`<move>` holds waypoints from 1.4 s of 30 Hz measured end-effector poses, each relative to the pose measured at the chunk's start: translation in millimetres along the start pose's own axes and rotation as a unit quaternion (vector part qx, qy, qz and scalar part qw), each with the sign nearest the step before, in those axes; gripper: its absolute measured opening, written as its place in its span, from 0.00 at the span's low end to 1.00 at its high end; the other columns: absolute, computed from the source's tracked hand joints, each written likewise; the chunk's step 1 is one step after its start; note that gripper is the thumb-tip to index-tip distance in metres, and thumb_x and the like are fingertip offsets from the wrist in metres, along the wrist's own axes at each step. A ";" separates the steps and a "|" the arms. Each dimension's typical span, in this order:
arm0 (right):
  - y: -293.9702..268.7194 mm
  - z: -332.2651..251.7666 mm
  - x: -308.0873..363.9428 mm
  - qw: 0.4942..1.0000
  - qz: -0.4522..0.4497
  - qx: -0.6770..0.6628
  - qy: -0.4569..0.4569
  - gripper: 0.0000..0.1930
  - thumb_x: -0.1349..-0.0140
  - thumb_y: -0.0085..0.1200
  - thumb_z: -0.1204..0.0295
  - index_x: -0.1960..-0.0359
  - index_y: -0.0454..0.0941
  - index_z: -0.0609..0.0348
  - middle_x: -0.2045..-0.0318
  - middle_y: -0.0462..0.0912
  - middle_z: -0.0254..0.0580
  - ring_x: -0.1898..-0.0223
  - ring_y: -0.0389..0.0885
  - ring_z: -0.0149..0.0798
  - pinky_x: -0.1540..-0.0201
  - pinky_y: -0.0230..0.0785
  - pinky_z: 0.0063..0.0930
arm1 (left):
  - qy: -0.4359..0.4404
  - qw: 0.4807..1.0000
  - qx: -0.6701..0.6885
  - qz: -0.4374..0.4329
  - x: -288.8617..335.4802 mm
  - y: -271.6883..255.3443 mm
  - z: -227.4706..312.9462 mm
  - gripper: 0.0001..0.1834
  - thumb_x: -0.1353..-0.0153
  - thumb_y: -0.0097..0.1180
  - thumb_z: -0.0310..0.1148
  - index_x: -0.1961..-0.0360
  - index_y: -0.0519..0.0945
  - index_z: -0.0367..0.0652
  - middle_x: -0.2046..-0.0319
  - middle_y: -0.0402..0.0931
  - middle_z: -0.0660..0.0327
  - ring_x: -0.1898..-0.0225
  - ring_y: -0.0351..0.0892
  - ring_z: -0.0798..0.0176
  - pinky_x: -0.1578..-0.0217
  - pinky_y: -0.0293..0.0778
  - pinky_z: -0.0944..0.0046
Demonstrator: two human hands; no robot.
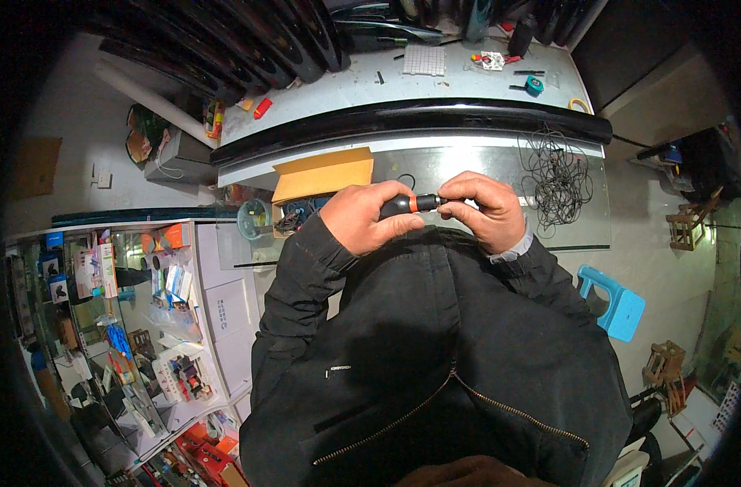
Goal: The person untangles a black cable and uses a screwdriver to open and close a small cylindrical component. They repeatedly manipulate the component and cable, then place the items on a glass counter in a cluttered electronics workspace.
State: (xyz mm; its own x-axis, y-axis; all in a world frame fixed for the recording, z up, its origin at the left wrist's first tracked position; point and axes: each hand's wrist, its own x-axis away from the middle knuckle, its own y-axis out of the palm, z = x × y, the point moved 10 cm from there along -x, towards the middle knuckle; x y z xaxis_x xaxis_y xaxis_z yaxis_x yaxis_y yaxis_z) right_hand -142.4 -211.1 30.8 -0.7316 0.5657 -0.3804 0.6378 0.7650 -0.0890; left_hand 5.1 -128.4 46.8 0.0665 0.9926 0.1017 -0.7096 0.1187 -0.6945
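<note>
Just in front of my chest I hold a stubby black screwdriver (423, 203) with an orange ring, lying level between both hands. My left hand (362, 215) is wrapped round its thick black handle. At the other end, my right hand (488, 211) pinches the tip between thumb and fingers; whether a small bit sits in them is hidden. Under and beyond the hands lies a glass counter top (460, 166). Left of my left hand stands an open cardboard box (326, 174) with dark cables inside.
A tangle of thin black wire (557, 178) lies on the glass at the right. A long black roll (411, 118) crosses the counter behind. Further back are a teal tape measure (534, 84) and a white grid block (425, 60). A blue stool (614, 304) stands at right.
</note>
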 end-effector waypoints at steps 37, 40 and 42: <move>-2.5 -3.4 -8.3 0.999 -0.004 0.036 -0.037 0.10 0.42 0.73 0.80 0.61 0.85 0.66 0.65 0.88 0.46 0.64 0.87 0.38 0.61 0.77 0.29 | 0.003 1.000 -0.005 -0.016 -4.8 -1.0 -1.0 0.23 0.36 0.71 0.50 0.50 0.84 0.43 0.64 0.85 0.51 0.62 0.87 0.45 0.60 0.79 0.55; -1.9 -3.5 -7.9 0.999 -0.005 0.043 -0.030 0.09 0.42 0.72 0.80 0.62 0.85 0.66 0.65 0.88 0.45 0.65 0.87 0.38 0.61 0.77 0.29 | 0.000 1.000 -0.010 -0.014 -3.7 -0.9 -1.0 0.23 0.37 0.72 0.49 0.50 0.84 0.43 0.64 0.85 0.51 0.62 0.87 0.45 0.59 0.79 0.55; -1.7 -3.7 -7.3 0.999 -0.005 0.044 -0.027 0.08 0.42 0.72 0.80 0.62 0.85 0.66 0.66 0.88 0.45 0.65 0.87 0.37 0.62 0.77 0.29 | -0.002 1.000 -0.008 -0.012 -2.6 -0.3 -0.7 0.23 0.37 0.72 0.49 0.50 0.84 0.43 0.64 0.85 0.51 0.62 0.87 0.45 0.59 0.79 0.55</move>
State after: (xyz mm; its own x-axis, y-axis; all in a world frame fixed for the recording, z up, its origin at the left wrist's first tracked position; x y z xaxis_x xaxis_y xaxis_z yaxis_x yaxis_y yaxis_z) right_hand -139.1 -215.4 37.1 -0.7253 0.5397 -0.4274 0.6513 0.7391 -0.1718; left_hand 5.6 -131.0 46.2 0.0803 0.9893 0.1218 -0.6963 0.1431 -0.7034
